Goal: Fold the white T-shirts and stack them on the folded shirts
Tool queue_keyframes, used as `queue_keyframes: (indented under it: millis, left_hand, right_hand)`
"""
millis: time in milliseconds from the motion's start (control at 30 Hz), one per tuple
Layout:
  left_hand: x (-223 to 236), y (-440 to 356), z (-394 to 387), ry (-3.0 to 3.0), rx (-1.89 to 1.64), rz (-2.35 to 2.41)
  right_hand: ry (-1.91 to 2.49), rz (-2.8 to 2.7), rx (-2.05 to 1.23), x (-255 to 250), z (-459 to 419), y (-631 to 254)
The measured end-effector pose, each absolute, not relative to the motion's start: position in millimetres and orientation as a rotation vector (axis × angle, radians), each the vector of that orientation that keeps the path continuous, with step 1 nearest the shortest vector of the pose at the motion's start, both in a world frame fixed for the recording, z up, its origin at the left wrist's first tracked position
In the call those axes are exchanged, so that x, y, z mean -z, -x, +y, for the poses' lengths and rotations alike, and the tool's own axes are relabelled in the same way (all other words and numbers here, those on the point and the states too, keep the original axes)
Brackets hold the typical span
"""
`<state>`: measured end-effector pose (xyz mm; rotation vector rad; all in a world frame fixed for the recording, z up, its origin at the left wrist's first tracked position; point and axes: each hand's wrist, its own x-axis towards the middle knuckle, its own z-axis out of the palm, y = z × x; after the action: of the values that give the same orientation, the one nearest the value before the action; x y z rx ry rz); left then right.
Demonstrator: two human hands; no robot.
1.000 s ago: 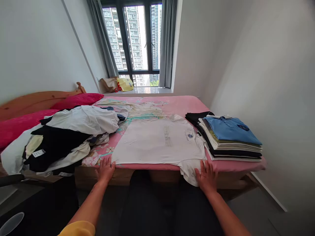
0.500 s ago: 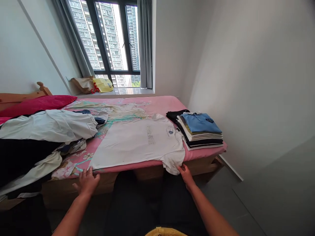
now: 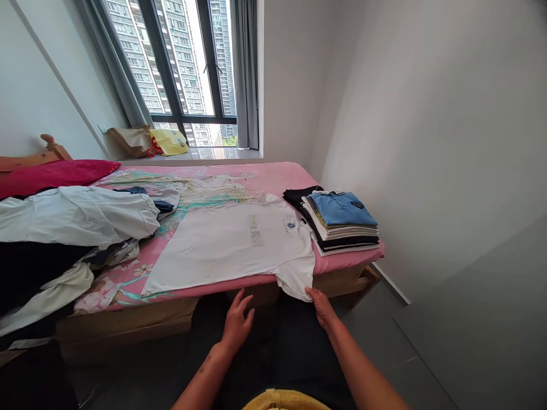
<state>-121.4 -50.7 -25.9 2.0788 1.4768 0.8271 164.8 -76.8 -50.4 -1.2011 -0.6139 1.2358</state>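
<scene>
On the near side of the pink-sheeted bed [image 3: 278, 175], in the head view, a white printed T-shirt [image 3: 217, 245] is lying spread flat, and its long axis is running from left to right along the edge. Its hem is facing left, and its collar is pointing right, toward the stack of folded clothes [image 3: 344, 219]. The near sleeve [image 3: 297, 276] is hanging over the edge; the right hand [image 3: 321, 307] is pinching its end. The left hand [image 3: 237, 324] is hovering open, fingers apart, near the shirt's closer side.

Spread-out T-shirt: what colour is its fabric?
The T-shirt is white; the head view shows it best.
</scene>
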Motion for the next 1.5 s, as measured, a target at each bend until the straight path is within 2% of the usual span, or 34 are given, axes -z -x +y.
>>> queue_keyframes:
  millis: [100,233,433,600,667,800,867,1000,1200,1333,1500]
  left_hand:
    - [20.5,82.9,-49.3,-1.768,-0.838,1.273]
    - [3.3,41.0,-30.4,-1.318,-0.774,1.232]
    - [-4.8,4.8,-18.1,-1.186,-0.648,1.146]
    - [3.7,8.2,-37.8,-1.196,-0.627,1.088]
    - [5.5,21.8,-41.0,-1.223,-0.676,1.096]
    - [-4.8,61.9,-27.9,-1.404,-0.927,1.198]
    - [-16.1,82.2,-14.5,-1.501,-1.034,1.292]
    - [-32.2,115.3,10.9,-1.573,-1.147,1.478]
    - [-21.9,133.2,22.1,-1.602,-1.119,1.578]
    - [-19.7,113.2,25.4,-1.727,-1.137,1.477]
    - [-41.0,61.9,44.1,-1.917,-1.06,1.327]
  right_hand:
    - [1.199,-0.622,-1.191,52.2,-76.9,-162.2]
    - [1.176,-0.592,-1.147,49.9,-78.4,-157.7]
    - [1.145,-0.579,-1.146,40.9,-79.0,-154.8]
    - [1.17,-0.626,-1.18,39.0,-76.4,-163.3]
    - [1.307,-0.598,-1.013,36.8,-70.7,-169.4]
    - [1.69,-0.733,-0.475,18.5,-43.0,-186.9]
    - [1.86,-0.9,-0.394,5.1,-23.1,-198.1]
    - [2.052,-1.022,-0.436,-11.9,13.8,-221.2]
    - [2.202,-1.099,-0.487,-15.4,38.7,-238.7]
    - [2.214,-1.103,-0.494,-16.5,41.0,-240.8]
    - [2.181,-1.058,-0.492,-10.1,38.9,-241.2]
